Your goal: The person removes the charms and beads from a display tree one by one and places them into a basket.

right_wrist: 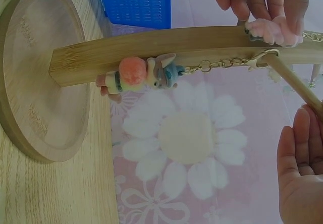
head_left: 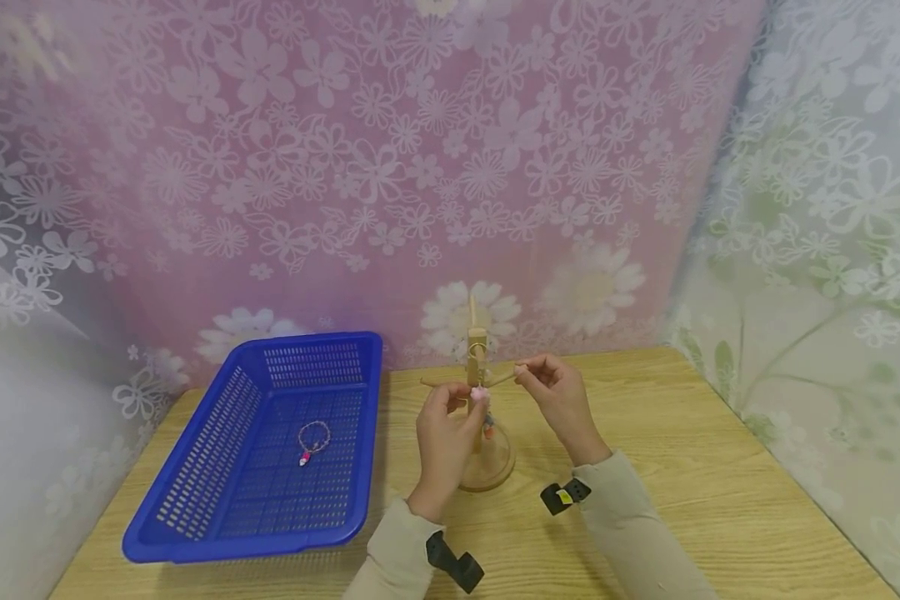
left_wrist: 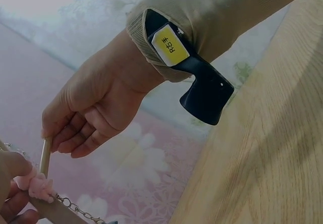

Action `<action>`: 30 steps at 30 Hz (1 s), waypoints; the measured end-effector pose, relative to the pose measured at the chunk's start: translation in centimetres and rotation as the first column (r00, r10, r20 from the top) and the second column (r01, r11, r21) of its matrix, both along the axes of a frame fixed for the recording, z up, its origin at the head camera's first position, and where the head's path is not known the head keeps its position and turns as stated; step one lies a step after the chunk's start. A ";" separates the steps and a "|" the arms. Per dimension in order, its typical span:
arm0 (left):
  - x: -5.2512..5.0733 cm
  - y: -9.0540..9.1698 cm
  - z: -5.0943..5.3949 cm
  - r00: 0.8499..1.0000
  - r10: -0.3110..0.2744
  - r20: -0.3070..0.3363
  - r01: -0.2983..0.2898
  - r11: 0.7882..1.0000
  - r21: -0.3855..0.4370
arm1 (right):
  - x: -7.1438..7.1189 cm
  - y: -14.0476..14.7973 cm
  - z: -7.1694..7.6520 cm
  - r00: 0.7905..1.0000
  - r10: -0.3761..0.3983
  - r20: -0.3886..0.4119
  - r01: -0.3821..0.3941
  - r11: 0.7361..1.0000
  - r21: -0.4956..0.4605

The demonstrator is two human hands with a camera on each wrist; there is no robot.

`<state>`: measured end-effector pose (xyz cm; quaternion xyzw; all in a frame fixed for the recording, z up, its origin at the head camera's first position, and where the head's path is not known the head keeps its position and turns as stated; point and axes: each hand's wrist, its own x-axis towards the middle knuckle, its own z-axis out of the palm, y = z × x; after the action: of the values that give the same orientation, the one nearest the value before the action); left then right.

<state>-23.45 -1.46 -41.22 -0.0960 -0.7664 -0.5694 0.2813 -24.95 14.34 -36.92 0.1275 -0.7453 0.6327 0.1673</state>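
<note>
A wooden stand (head_left: 487, 467) with a round base and side pegs stands upright on the table. My left hand (head_left: 444, 442) pinches a pink flower-like charm (right_wrist: 275, 32) against the front of the post. The tip of one wooden peg (left_wrist: 45, 156) is between the thumb and fingers of my right hand (head_left: 562, 404). A keychain figurine (right_wrist: 161, 75) with an orange pompom (right_wrist: 132, 71) hangs along the post by a gold chain (right_wrist: 217, 64). Its metal clasp lies round that peg close to the post.
To the left sits a blue plastic basket (head_left: 251, 546) with a beaded bracelet (head_left: 315, 437) bearing a pink-and-white charm inside. Another peg (head_left: 435, 382) points left from the stand. A floral curtain (head_left: 390, 208) hangs behind the wooden table (head_left: 690, 467).
</note>
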 end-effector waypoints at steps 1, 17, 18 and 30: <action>0.0 0.0 0.0 1.000 0.001 -0.002 -0.001 1.000 -0.002 | 0.0 0.0 0.0 1.000 0.000 -0.002 0.000 1.000 0.001; 0.5 -0.1 0.3 0.999 -0.028 0.035 0.027 1.000 0.016 | 0.0 0.0 -0.1 1.000 0.007 0.012 -0.007 1.000 -0.009; 0.6 -0.1 0.4 0.999 -0.029 0.035 0.029 0.999 0.017 | 0.0 0.0 -0.1 1.000 0.008 0.012 -0.008 1.000 -0.010; 1.2 -0.3 1.4 0.997 -0.068 0.039 0.067 0.997 0.041 | 0.0 0.0 0.1 1.000 0.013 -0.004 -0.013 1.000 -0.014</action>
<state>-22.22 -1.79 -39.86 -0.1046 -0.7568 -0.5956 0.2481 -24.96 14.38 -36.86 0.1325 -0.7398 0.6386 0.1653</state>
